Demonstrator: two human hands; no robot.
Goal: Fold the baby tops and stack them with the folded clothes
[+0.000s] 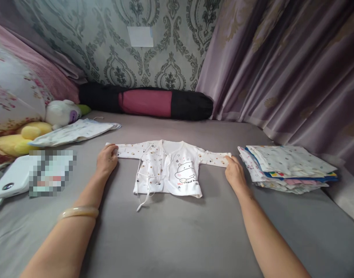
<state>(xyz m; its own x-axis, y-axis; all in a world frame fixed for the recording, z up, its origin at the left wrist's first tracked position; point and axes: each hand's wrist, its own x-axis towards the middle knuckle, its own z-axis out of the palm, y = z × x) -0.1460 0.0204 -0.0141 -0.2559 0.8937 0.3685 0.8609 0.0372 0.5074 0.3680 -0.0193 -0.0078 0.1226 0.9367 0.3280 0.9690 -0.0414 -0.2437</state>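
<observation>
A small white baby shirt (165, 166) with printed dots, a cartoon animal and tie strings lies front up on the grey sheet, both sleeves stretched sideways. My left hand (106, 159) pinches the cuff of the sleeve on the left. At the opposite cuff, my right hand (235, 173) has its fingers closed on the sleeve end. White tie strings (148, 189) hang loosely over the shirt's left half and past its hem.
A stack of folded clothes (289, 168) sits at right. On the left are a white power bank (13, 177), a pixelated item (51, 173), a flat patterned cloth (78, 131) and plush toys (61, 112). A black and maroon roll (146, 102) lies along the wall.
</observation>
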